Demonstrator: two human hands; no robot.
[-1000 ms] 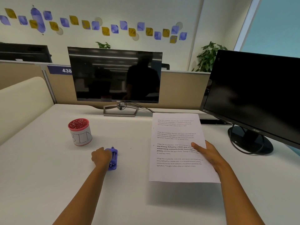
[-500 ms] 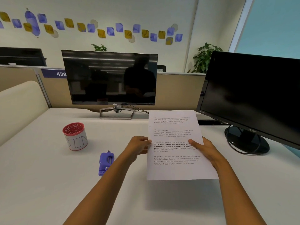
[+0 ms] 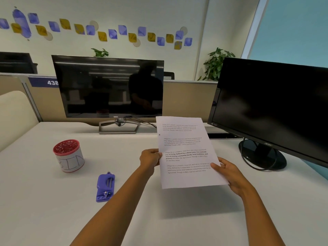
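A printed sheet of paper (image 3: 186, 150) with several paragraphs of text is held up above the white desk (image 3: 53, 210). My left hand (image 3: 150, 158) pinches its left edge at mid-height. My right hand (image 3: 229, 172) grips its lower right edge, thumb on the printed face. A small staple or hole shows near the sheet's upper left edge. A purple staple remover (image 3: 105, 187) lies on the desk, left of my left forearm, with nothing touching it.
A red-topped cup labelled BIN (image 3: 69, 155) stands at the left. A Dell monitor (image 3: 110, 89) stands at the back centre, and a second black monitor (image 3: 273, 107) with its round base (image 3: 262, 156) and cables is at the right. A beige partition runs behind.
My left hand let go of the purple staple remover and moved right to take the paper's left edge. The paper has lifted and tilted slightly, now held by both hands.
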